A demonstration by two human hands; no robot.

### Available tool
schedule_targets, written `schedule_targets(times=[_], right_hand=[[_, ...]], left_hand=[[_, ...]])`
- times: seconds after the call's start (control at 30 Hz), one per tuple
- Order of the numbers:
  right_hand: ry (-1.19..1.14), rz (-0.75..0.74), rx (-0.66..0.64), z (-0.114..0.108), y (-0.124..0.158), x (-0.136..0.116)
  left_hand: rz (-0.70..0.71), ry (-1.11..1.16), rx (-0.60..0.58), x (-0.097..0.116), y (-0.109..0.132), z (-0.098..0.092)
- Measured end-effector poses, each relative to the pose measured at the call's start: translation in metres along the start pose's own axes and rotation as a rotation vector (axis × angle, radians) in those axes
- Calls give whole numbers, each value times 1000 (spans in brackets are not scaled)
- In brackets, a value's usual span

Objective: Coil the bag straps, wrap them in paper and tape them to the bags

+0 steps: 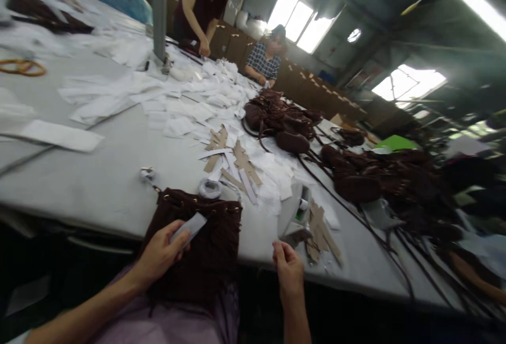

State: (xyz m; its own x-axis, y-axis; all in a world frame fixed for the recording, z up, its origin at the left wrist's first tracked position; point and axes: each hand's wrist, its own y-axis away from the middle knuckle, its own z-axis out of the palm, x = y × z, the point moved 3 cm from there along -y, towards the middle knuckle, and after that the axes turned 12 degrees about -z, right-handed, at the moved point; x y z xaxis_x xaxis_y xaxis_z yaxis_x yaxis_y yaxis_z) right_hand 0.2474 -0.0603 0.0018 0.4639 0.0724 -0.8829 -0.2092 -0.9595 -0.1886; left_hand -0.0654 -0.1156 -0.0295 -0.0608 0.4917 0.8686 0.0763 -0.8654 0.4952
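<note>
My left hand (160, 252) is closed on a small white strip (190, 228), thumb pressing it against the fingers. It hovers over a dark brown suede bag (209, 252) that hangs over the near edge of the grey table (98, 175) onto my lap. My right hand (288, 270) is at the table's edge, fingers curled together in a pinch; what they hold, if anything, is too small to see. A roll of white tape (210, 188) lies just behind the bag.
Cardboard strips (241, 162) and white paper pieces (185, 107) litter the table's middle. Heaps of brown bags (284, 120) with long straps lie to the right. Two other people work at the far end. A grey post (159, 12) stands on the table.
</note>
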Motion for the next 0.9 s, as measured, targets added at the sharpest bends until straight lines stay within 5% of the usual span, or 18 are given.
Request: schedule_targets(times=[0.17,0.33,0.53,0.77,0.9], right_hand=[[-282,-12,-570,93,36,-76],[-220,-76,-645,147,40,-99],[28,-50,-600,154,35,-82],[204,-240,-473,153,36,-82],[112,-368,-579,158,39,-78]], left_hand=[[88,-17,55,11,2,1],[144,-4,93,12,7,1],[72,94,-61,7,2,-3],[-282,695,-430,-4,-6,-4],[-532,908,-585,-3,-3,-7]])
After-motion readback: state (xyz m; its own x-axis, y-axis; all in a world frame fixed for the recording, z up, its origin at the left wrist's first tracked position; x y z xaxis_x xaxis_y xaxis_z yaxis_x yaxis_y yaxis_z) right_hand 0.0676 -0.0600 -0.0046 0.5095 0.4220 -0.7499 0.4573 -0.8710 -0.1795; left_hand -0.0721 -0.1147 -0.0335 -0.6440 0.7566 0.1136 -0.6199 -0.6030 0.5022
